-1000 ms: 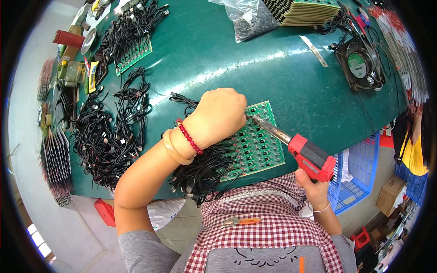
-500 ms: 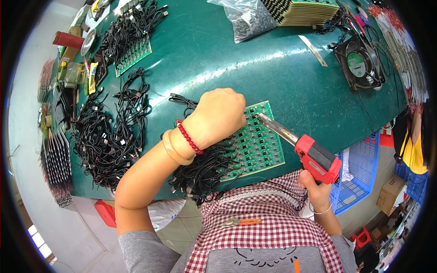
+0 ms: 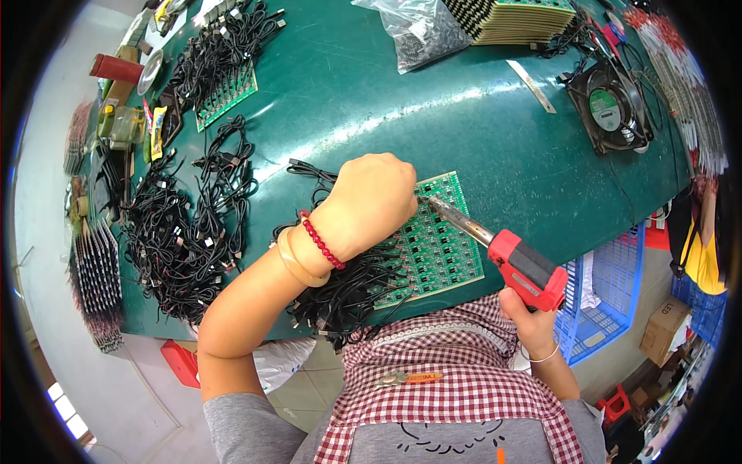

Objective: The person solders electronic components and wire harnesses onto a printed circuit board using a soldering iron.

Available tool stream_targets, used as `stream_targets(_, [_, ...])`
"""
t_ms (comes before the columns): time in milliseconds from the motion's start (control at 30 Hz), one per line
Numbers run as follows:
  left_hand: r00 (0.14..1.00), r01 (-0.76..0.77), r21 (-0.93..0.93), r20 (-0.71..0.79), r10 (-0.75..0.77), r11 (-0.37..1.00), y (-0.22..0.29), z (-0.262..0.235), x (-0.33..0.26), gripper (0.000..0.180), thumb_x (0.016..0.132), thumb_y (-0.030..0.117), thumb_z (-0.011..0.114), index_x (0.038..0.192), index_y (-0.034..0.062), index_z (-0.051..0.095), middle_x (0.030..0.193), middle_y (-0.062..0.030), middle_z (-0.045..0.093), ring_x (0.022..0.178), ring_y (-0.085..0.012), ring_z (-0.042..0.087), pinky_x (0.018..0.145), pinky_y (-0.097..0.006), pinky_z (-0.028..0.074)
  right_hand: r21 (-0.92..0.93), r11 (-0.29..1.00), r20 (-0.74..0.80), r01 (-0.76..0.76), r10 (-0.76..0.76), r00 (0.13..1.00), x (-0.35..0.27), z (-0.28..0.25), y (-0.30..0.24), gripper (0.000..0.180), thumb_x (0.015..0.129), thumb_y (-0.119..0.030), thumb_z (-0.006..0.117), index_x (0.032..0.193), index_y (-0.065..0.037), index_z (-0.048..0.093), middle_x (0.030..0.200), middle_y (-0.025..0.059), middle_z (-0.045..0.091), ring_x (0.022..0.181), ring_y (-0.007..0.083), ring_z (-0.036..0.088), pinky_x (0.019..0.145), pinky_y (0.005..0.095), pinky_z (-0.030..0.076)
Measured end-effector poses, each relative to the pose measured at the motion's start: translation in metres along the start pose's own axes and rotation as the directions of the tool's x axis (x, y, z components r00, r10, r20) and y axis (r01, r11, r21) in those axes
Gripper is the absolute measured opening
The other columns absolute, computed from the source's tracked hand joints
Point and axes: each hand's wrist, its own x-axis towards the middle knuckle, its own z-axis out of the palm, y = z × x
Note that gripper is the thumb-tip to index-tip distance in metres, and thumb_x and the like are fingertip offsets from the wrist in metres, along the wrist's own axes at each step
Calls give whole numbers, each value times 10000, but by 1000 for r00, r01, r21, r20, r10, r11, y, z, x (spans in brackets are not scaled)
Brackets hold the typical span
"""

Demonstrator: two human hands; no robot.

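Observation:
My right hand (image 3: 533,329) is wrapped round the handle of a red and black soldering gun (image 3: 527,269). Its metal tip points up and left, at the upper part of a green circuit board (image 3: 440,263) full of small black parts. My left hand (image 3: 371,197) is closed over the board's upper left side, knuckles up; its fingertips, and whatever they pinch, are hidden beneath. Black cables (image 3: 340,305) lie bunched along the board's left edge, under my left wrist. More cable ends stick out behind that hand.
A large heap of black cables (image 3: 182,240) covers the table's left side. Farther back are a second board with cables (image 3: 232,97), a bag of small dark parts (image 3: 425,35) and stacked boards (image 3: 522,23). A fan (image 3: 610,108) stands at right; a blue crate (image 3: 610,309) is below the edge.
My right hand and the soldering gun have shifted a little to the left, the tip moving slightly nearer my left hand. My left hand has stayed almost still, and the board has not moved.

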Motion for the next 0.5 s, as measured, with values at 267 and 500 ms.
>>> stream_targets(267, [999, 30, 16, 17, -30, 999, 3, -2, -1, 175, 735, 148, 586, 653, -2, 622, 678, -199, 617, 683, -377, 621, 647, -466, 508, 52, 998, -26, 34, -33, 999, -7, -9, 17, 323, 818, -89, 717, 1112, 1, 617, 1024, 64, 643, 885, 154, 605, 775, 297, 489])
stream_targets(500, [1000, 8, 8, -9, -8, 1000, 2, 1, 0, 182, 737, 152, 590, 648, -5, 618, 675, -201, 615, 687, -377, 622, 646, -467, 506, 49, 999, -29, -9, 10, 1000, -4, -2, 8, 310, 818, -101, 721, 1094, 3, 626, 1019, 71, 651, 890, 152, 610, 781, 299, 491])
